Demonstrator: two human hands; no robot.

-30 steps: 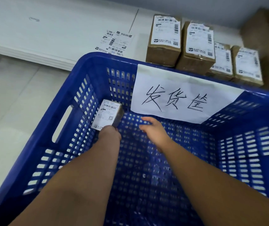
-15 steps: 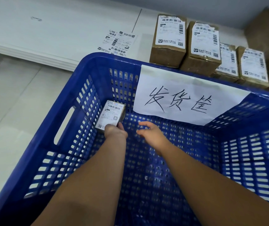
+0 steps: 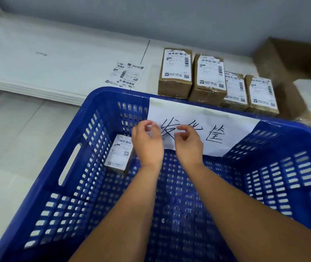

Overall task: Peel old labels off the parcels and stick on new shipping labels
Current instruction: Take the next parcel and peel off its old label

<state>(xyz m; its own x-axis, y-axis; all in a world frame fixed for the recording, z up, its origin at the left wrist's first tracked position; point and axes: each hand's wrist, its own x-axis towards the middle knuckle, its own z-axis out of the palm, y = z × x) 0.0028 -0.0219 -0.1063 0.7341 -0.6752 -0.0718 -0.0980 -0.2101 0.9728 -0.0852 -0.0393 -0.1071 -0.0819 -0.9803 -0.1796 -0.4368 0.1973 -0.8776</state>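
Left hand (image 3: 147, 142) off parcel (image 3: 119, 152), right hand (image 3: 187, 144) lifted too

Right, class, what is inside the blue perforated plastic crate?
One small labelled cardboard parcel lies by the left wall of the blue plastic crate. Both forearms cover part of its floor, so anything beneath them is unseen.

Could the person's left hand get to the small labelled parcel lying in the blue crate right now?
Probably yes. The left hand hovers empty just right of the parcel, which lies label-up in the far left corner of the crate. Nothing sits between them, and the crate is open on top.
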